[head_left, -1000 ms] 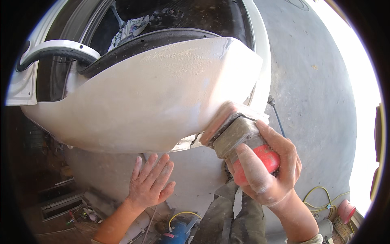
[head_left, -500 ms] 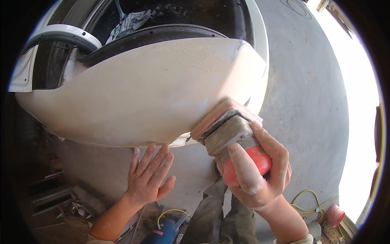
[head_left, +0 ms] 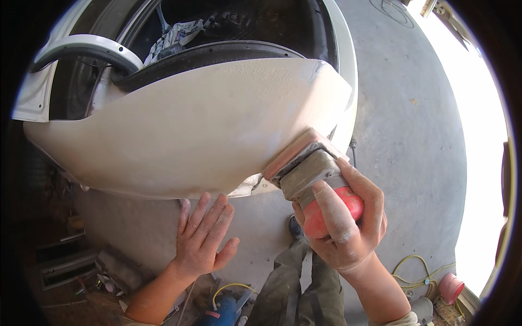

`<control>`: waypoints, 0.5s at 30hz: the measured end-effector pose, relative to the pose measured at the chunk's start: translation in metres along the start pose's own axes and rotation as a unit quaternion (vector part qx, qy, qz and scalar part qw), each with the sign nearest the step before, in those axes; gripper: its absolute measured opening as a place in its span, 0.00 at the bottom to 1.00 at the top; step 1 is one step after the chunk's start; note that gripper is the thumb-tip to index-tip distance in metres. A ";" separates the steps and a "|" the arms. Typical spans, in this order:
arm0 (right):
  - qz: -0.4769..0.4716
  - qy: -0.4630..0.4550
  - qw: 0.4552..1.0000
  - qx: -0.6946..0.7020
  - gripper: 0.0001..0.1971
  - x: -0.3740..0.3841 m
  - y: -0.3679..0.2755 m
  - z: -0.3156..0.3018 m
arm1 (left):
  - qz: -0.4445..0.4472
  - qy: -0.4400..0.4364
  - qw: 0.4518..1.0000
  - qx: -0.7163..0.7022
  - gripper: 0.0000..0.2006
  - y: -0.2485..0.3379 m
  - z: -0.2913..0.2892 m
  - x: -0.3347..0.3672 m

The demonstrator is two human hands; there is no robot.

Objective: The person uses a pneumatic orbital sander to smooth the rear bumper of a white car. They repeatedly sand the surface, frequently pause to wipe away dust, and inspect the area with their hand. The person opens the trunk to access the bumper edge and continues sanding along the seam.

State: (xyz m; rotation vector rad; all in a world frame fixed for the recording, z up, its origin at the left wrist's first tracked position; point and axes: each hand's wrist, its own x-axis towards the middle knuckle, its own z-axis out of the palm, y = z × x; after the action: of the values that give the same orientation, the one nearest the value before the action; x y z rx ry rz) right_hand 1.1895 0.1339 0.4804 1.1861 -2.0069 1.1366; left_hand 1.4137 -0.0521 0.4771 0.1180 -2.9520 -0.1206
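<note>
A large car body panel (head_left: pixel 201 125), whitish and dusty, spans the middle of the view. My right hand (head_left: pixel 348 217) is wrapped round the red grip of a dusty power sander (head_left: pixel 310 174). The sander's flat rectangular pad lies against the panel's lower right edge, tilted along it. My left hand (head_left: pixel 204 236) has its fingers stretched and spread, with the fingertips at the panel's near edge; whether they press on it I cannot tell. White dust coats both hands.
An open car compartment (head_left: pixel 244 22) lies beyond the panel, with a crumpled printed sheet (head_left: pixel 176 35) inside. Yellow hose (head_left: pixel 416 271) and a red round container (head_left: pixel 450 288) are at the lower right. A blue cylinder (head_left: pixel 220 311) stands near my legs. Clutter fills the lower left floor.
The sander has shifted slightly to the right and up along the panel's edge. My left hand stays spread at the near edge. The view has moved a little.
</note>
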 end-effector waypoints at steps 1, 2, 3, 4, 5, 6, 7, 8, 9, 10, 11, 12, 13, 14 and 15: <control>-0.020 -0.004 1.000 0.004 0.32 0.005 0.001 -0.001 | 0.006 0.004 1.000 -0.003 0.27 0.002 0.000 0.003; 0.022 -0.013 1.000 0.013 0.34 0.011 0.003 -0.002 | 0.011 0.007 1.000 -0.006 0.27 0.004 0.000 0.006; 0.055 -0.004 0.998 0.028 0.35 0.019 0.006 -0.004 | 0.017 0.006 1.000 -0.007 0.27 0.007 0.000 0.010; 0.065 0.013 0.997 0.044 0.36 0.026 0.010 -0.006 | 0.027 0.012 1.000 -0.008 0.27 0.010 0.000 0.016; 0.112 0.025 0.993 0.021 0.36 0.035 0.018 -0.008 | 0.035 0.018 0.999 -0.004 0.27 0.013 0.000 0.023; 0.155 0.029 0.987 -0.014 0.36 0.040 0.024 -0.012 | 0.042 0.025 0.999 0.001 0.27 0.016 0.000 0.032; 0.208 0.055 0.976 -0.008 0.36 0.044 0.033 -0.015 | 0.048 0.032 0.998 0.015 0.28 0.020 0.000 0.042; 0.269 0.061 0.961 -0.027 0.37 0.043 0.037 -0.019 | 0.054 0.044 0.997 0.030 0.28 0.023 0.001 0.054; 0.252 0.096 0.962 -0.034 0.38 0.040 0.044 -0.022 | 0.058 0.057 0.996 0.047 0.28 0.025 0.002 0.068; 0.288 0.107 0.951 -0.014 0.39 0.031 0.046 -0.025 | 0.064 0.062 0.994 0.070 0.28 0.027 0.004 0.083; 0.311 0.105 0.945 0.001 0.40 0.019 0.047 -0.028 | 0.069 0.067 0.991 0.095 0.28 0.027 0.008 0.098; 0.334 0.105 0.936 0.025 0.41 0.005 0.046 -0.030 | 0.068 0.066 0.989 0.111 0.29 0.026 0.011 0.111; 0.364 0.089 0.926 0.035 0.41 -0.010 0.045 -0.031 | 0.109 0.072 0.980 0.153 0.29 0.024 0.014 0.121; 0.391 0.075 0.916 0.053 0.41 -0.024 0.044 -0.032 | 0.143 0.075 0.969 0.188 0.30 0.019 0.016 0.127; 0.394 0.059 0.914 0.079 0.41 -0.037 0.043 -0.032 | 0.159 0.041 0.964 0.207 0.31 0.014 0.016 0.128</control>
State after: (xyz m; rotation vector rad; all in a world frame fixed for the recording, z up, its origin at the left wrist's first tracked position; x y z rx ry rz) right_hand 1.1696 0.1888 0.4511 0.3127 -2.3926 1.7154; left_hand 1.2837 -0.0476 0.4856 -0.2877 -2.8214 0.5332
